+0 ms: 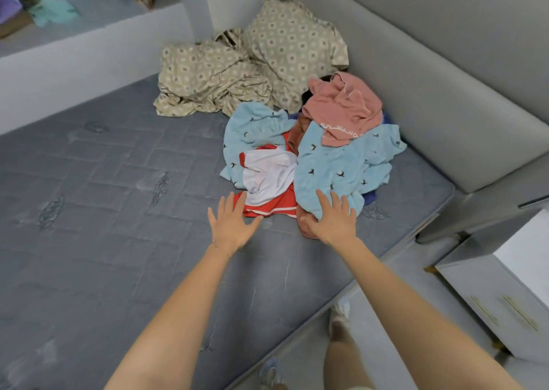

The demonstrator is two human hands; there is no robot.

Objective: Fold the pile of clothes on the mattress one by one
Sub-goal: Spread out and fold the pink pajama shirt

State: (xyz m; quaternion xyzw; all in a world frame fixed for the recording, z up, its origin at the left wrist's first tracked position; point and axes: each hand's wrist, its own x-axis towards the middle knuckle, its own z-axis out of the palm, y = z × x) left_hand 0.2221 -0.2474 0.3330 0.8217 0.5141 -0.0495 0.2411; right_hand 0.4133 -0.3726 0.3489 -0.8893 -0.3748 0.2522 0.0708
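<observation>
A pile of clothes lies on the grey quilted mattress (104, 211) near the headboard. A light blue garment with small dark prints (341, 166) spreads across the pile. A pink garment (341, 110) tops it, and a red and white piece (267, 181) shows at the front left. My left hand (231, 223) hovers with fingers spread at the edge of the red and white piece. My right hand (332, 217) rests on the front edge of the blue garment, with its thumb under the fabric edge beside a brown piece.
A crumpled beige patterned sheet and pillow (237, 68) lie at the head of the mattress. The grey padded headboard (445, 77) runs along the right. A white nightstand (511, 294) stands beside the bed at lower right. My legs and shoes show at the mattress edge.
</observation>
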